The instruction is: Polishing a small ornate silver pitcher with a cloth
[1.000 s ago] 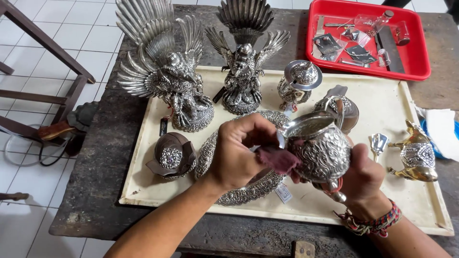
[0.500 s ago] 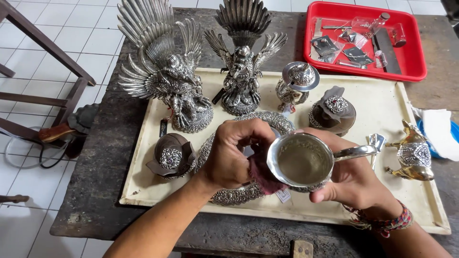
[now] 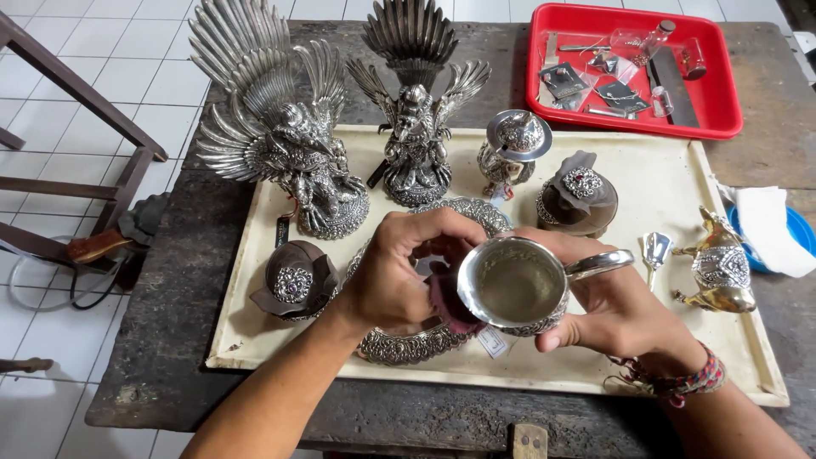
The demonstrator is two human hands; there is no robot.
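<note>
While right hand grips silver cup w/ handle, left hand pinches half-hidden maroon cloth.

One camera on the person's head is looking steeply down, close up, at the dark wooden worktop, with the far edge lying at the top.

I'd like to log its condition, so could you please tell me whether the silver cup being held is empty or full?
Empty: the silver cup is tipped toward the camera in the right hand, and its bare, dull inside shows, with no liquid or contents.
</note>
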